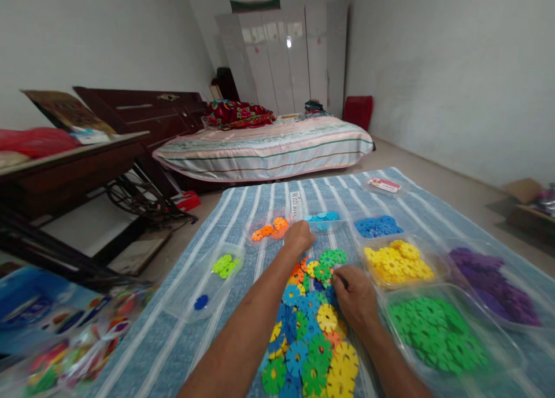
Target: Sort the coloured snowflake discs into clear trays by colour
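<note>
My left hand point(300, 236) hovers closed between the box of orange discs point(267, 230) and the box of light blue discs point(321, 217); what its fingers hold is hidden. At the right edge of a mixed pile of notched plastic flower discs point(310, 314), my right hand point(354, 294) is curled, fingertips by the pieces; whether it grips one I cannot make out. To its right stand clear boxes of yellow discs point(399, 262), blue discs point(378, 227), green discs point(437, 331) and purple discs point(492, 282).
On the striped cloth point(186, 340), a clear box at left holds lime discs point(225, 265) and a dark blue disc point(200, 302). A box with a red-and-white label point(384, 184) lies at the far edge. Beyond are a bed point(269, 149) and, left, a sewing-machine table point(73, 161).
</note>
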A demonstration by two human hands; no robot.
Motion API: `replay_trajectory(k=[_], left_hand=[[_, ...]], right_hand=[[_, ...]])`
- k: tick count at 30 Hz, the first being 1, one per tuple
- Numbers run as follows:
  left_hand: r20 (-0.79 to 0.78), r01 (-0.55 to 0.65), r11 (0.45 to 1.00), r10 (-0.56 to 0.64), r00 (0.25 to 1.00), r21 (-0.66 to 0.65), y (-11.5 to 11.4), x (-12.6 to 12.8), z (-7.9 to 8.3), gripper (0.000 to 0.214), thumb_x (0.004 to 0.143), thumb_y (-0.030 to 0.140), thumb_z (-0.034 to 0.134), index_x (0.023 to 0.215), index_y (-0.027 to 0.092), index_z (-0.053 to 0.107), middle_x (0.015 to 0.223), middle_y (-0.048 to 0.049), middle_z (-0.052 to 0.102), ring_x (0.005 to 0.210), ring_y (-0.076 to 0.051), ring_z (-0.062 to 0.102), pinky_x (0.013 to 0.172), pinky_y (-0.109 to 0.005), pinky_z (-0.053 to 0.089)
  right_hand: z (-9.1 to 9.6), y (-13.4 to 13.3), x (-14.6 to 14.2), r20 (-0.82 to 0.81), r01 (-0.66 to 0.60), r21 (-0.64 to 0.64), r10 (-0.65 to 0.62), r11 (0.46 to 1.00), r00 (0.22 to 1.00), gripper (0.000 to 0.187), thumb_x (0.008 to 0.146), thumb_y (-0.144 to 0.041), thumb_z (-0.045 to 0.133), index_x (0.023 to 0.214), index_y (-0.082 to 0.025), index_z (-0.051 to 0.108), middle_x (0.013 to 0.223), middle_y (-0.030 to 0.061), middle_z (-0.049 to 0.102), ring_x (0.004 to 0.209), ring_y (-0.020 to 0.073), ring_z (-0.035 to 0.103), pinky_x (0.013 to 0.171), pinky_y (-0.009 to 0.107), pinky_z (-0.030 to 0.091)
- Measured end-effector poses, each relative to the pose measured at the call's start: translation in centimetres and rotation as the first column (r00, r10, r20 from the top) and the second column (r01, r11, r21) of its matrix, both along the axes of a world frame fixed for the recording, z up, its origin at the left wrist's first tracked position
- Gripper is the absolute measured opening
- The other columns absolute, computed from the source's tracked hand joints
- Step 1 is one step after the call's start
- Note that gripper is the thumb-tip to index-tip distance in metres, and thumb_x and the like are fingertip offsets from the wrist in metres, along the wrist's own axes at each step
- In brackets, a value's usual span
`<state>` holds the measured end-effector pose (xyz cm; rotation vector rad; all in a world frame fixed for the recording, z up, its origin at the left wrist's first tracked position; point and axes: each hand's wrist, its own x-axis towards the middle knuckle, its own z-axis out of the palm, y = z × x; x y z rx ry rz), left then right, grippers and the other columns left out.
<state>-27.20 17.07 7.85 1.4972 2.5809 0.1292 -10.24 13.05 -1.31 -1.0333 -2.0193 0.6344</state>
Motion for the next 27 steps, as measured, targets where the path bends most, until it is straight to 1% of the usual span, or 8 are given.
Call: replay_trajectory(k=[6, 11, 17, 20, 22, 24, 25, 27], left_hand=[[0.001, -0.075, 0.995, 0.075, 0.997, -0.062, 0.4, -0.4, -1.9, 0.035, 0.068, 0.031, 0.062, 0.097, 0.012, 0.067, 0.104, -0.0181, 0.067, 0.101, -0.028, 0.062, 0.079, -0.031, 0.05], [0.035, -0.092, 0.995, 0.093, 0.995, -0.042, 0.2, -0.5, -2.3, 0.037, 0.063, 0.03, 0.067, 0.096, 0.014, 0.065, 0.104, -0.015, 0.068, 0.1, -0.026, 0.062, 0.078, -0.028, 0.049], [0.102, -0.053, 0.998, 0.049, 0.994, 0.044, -0.4, -0.2, -0.9, 0.019, 0.067, 0.016, 0.06, 0.085, 0.014, 0.067, 0.094, -0.0129, 0.069, 0.093, -0.024, 0.064, 0.076, -0.029, 0.049], [0.171, -0.002, 0.995, -0.015, 0.985, 0.1, 0.1, 1.0, 0.5, 0.011, 0.066, 0.013, 0.06, 0.075, 0.013, 0.066, 0.085, -0.0107, 0.07, 0.088, -0.023, 0.065, 0.074, -0.029, 0.049], [0.239, 0.032, 0.991, -0.064, 0.969, 0.133, 0.8, 2.3, 1.6, 0.01, 0.068, 0.015, 0.061, 0.078, 0.014, 0.066, 0.078, -0.0071, 0.069, 0.081, -0.019, 0.066, 0.068, -0.026, 0.05], [0.353, 0.062, 0.981, -0.125, 0.927, 0.183, 1.5, 3.8, 2.7, 0.018, 0.074, 0.019, 0.06, 0.091, 0.015, 0.064, 0.074, -0.0026, 0.068, 0.069, -0.013, 0.066, 0.06, -0.02, 0.05], [0.438, 0.073, 0.97, -0.171, 0.882, 0.232, 1.8, 4.6, 3.3, 0.022, 0.077, 0.02, 0.058, 0.098, 0.015, 0.061, 0.075, -0.0015, 0.068, 0.066, -0.01, 0.065, 0.057, -0.018, 0.049], [0.625, 0.048, 0.926, -0.29, 0.725, 0.374, 2.3, 5.5, 4.0, 0.027, 0.078, 0.018, 0.056, 0.105, 0.013, 0.057, 0.08, -0.0032, 0.068, 0.064, -0.009, 0.065, 0.055, -0.016, 0.049]], right_hand=[[-0.1, 0.1, 0.0, 0.009, -0.006, -0.004, 0.006, 1.0, 1.0, 0.02, 0.083, -0.025, 0.047, 0.076, -0.019, 0.064, 0.075, 0.0037, 0.062, 0.075, 0.0162, 0.053, 0.071, 0.026, 0.035], [0.1, 0.1, 0.0, 0.017, -0.002, -0.004, 0.002, 1.0, 1.0, 0.02, 0.082, -0.023, 0.046, 0.074, -0.019, 0.064, 0.073, 0.0033, 0.062, 0.074, 0.0158, 0.053, 0.069, 0.026, 0.035], [0.3, 0.0, -0.1, 0.014, 0.007, 0.021, -0.007, 1.0, 1.0, 0.02, 0.082, -0.022, 0.045, 0.075, -0.019, 0.064, 0.073, 0.0036, 0.062, 0.074, 0.0157, 0.054, 0.069, 0.026, 0.035], [0.3, 0.1, 0.0, 0.011, -0.004, 0.011, 0.004, 1.0, 1.0, 0.02, 0.082, -0.022, 0.045, 0.075, -0.019, 0.064, 0.073, 0.0038, 0.062, 0.075, 0.0159, 0.053, 0.069, 0.026, 0.036], [0.3, 0.1, 0.0, 0.005, -0.006, 0.007, 0.006, 1.0, 1.0, 0.021, 0.082, -0.023, 0.045, 0.076, -0.019, 0.064, 0.074, 0.0039, 0.062, 0.076, 0.0161, 0.053, 0.07, 0.026, 0.036], [0.3, 0.0, 0.0, -0.001, -0.006, 0.007, 0.006, 1.0, 1.0, 0.021, 0.083, -0.024, 0.045, 0.077, -0.019, 0.065, 0.075, 0.0041, 0.062, 0.076, 0.0162, 0.053, 0.071, 0.026, 0.036], [0.3, 0.0, 0.1, -0.002, -0.008, 0.006, 0.008, 1.0, 1.0, 0.021, 0.083, -0.024, 0.045, 0.077, -0.019, 0.065, 0.076, 0.0041, 0.062, 0.076, 0.0161, 0.053, 0.071, 0.026, 0.036], [0.3, 0.0, 0.1, -0.002, -0.012, 0.003, 0.012, 1.0, 1.0, 0.022, 0.083, -0.025, 0.045, 0.077, -0.018, 0.065, 0.075, 0.004, 0.062, 0.075, 0.016, 0.053, 0.071, 0.026, 0.036]])
